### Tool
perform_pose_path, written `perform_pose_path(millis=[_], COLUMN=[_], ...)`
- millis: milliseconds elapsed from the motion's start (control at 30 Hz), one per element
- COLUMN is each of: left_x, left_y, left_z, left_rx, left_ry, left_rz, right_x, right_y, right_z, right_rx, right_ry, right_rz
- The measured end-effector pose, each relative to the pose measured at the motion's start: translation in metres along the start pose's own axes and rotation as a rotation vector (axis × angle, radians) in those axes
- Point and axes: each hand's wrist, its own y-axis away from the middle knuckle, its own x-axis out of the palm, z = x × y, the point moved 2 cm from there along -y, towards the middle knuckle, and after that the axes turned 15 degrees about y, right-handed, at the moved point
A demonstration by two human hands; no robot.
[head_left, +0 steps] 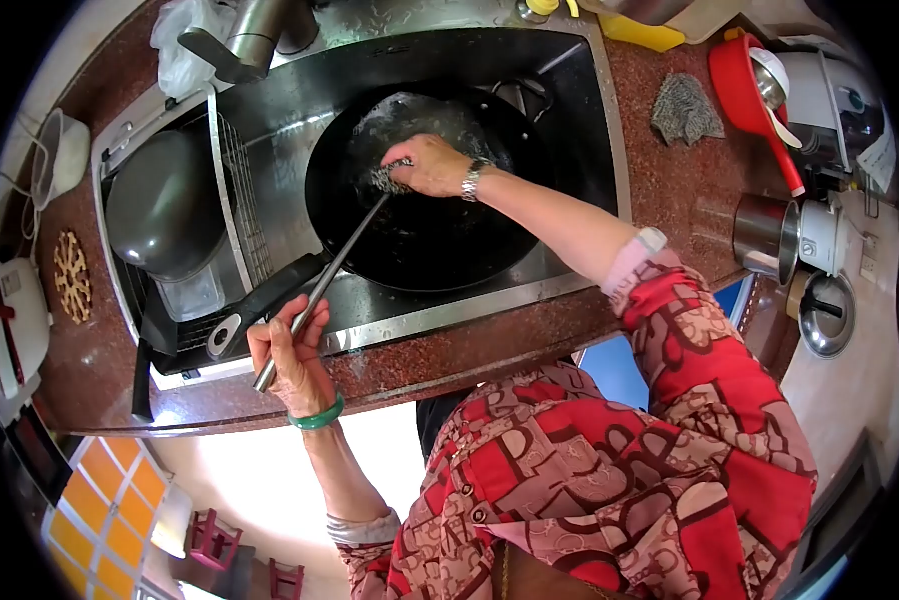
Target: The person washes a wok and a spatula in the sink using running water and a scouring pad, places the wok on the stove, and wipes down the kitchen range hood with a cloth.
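Observation:
A large black wok sits in the sink, with some water and suds in it. My left hand, with a green bangle on the wrist, is closed around a long metal-handled utensil that slants up into the wok. Over the wok, my right hand grips a grey mesh scrubber against the utensil's far end. That end is hidden by the scrubber and fingers, so its kind cannot be made out. The wok's black handle points toward my left hand.
Left of the wok, an upturned dark pan lies in a wire rack. The faucet stands behind. On the right counter are a grey cloth-like pad, a red ladle-shaped container and a metal pot.

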Motion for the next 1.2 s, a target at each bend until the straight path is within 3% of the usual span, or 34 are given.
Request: perform_pose_path(millis=[67, 100, 167, 300, 367, 400, 467, 500, 567, 633, 733, 867, 933, 967, 1033, 1200], left_x=[-0.002, -0.003, -0.002, -0.003, 0.000, 0.000, 0.001, 0.001, 0.000, 0.002, -0.001, -0.007, -0.007, -0.007, -0.008, -0.009], left_y=[0.003, 0.003, 0.001, 0.000, 0.002, 0.003, 0.005, 0.005, 0.006, 0.007, 0.009, 0.005, 0.003, 0.002, 0.003, 0.001], left_z=[-0.002, -0.003, -0.003, -0.001, 0.003, 0.003, 0.005, 0.006, 0.007, 0.007, 0.002, -0.012, -0.013, -0.013, -0.011, -0.011], left_rx=[-0.005, 0.000, 0.010, 0.008, -0.006, 0.004, 0.005, 0.012, 0.005, 0.016, 0.016, -0.018, -0.012, -0.007, -0.015, -0.010], left_ry=[-0.020, -0.023, -0.014, -0.009, -0.033, -0.025, -0.031, -0.032, -0.017, -0.020, -0.025, -0.067, -0.072, -0.077, -0.056, -0.067], left_rz=[0.002, -0.002, -0.010, -0.005, -0.015, -0.024, -0.019, -0.016, 0.009, -0.030, 0.002, 0.065, 0.083, 0.096, 0.087, 0.070], right_x=[0.005, 0.015, 0.015, -0.014, -0.015, -0.014, -0.015, -0.021, -0.019, -0.010, -0.021, -0.028, -0.022, -0.015, 0.004, -0.003], right_y=[-0.009, -0.010, 0.014, 0.027, 0.022, 0.020, 0.012, 0.013, 0.016, 0.025, 0.013, 0.000, 0.004, 0.012, 0.026, 0.028], right_z=[-0.008, -0.033, -0.050, 0.015, 0.059, 0.059, 0.051, 0.051, 0.059, 0.074, 0.055, -0.007, -0.011, -0.011, -0.024, -0.008], right_rx=[0.086, 0.076, 0.082, 0.003, -0.098, -0.094, -0.050, -0.048, -0.102, -0.205, -0.126, 0.081, 0.150, 0.270, 0.164, 0.134], right_ry=[0.121, 0.269, 0.220, 0.085, 0.227, 0.219, 0.489, 0.417, 0.420, 0.322, 0.467, 0.469, 0.122, -0.004, 0.451, 0.328], right_rz=[0.018, 0.142, 0.138, 0.039, 0.170, 0.168, 0.204, 0.081, 0.204, 0.129, 0.233, 0.063, 0.397, 0.430, 0.393, 0.300])
